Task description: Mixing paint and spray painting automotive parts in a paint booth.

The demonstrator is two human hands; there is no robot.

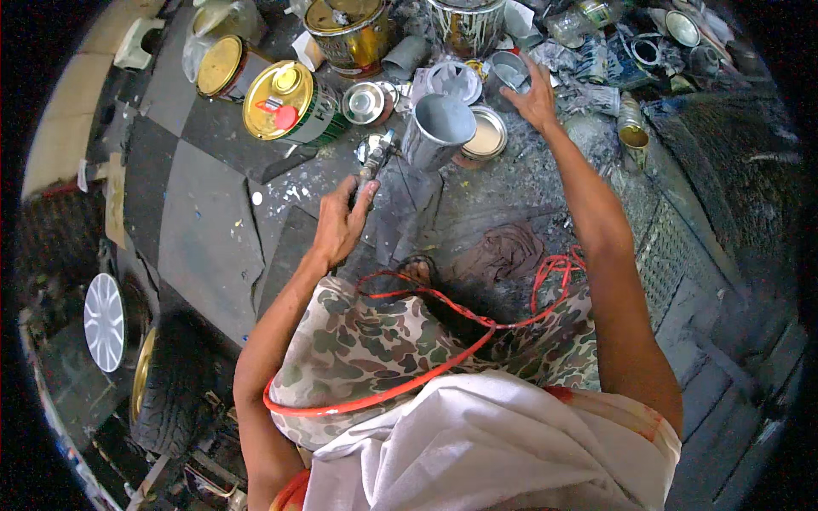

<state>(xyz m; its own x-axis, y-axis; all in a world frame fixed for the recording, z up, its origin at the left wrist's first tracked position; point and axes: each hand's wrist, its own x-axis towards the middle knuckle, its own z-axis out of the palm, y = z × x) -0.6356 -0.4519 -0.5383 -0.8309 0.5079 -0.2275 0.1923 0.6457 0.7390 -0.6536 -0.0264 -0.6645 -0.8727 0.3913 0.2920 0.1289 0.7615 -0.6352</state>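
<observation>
My left hand (341,213) grips a metal spray gun (373,157) by its handle, its head pointing away from me. My right hand (533,104) holds a small grey cup (509,70) at the back right. Between them stands a tall grey-coated container (430,140), with a pale-lidded or cream-filled round can (486,134) beside it and a paint-stained white lid or tub (453,78) behind. A red hose (383,399) loops across my camouflage-clad lap.
Several metal cans (345,38) and a yellow-topped green can (281,106) stand at the back. Crumpled litter and jars (630,128) cover the right back. A brown rag (498,255) lies near my foot. A tyre (175,392) and a silver wheel cover (104,324) are at left.
</observation>
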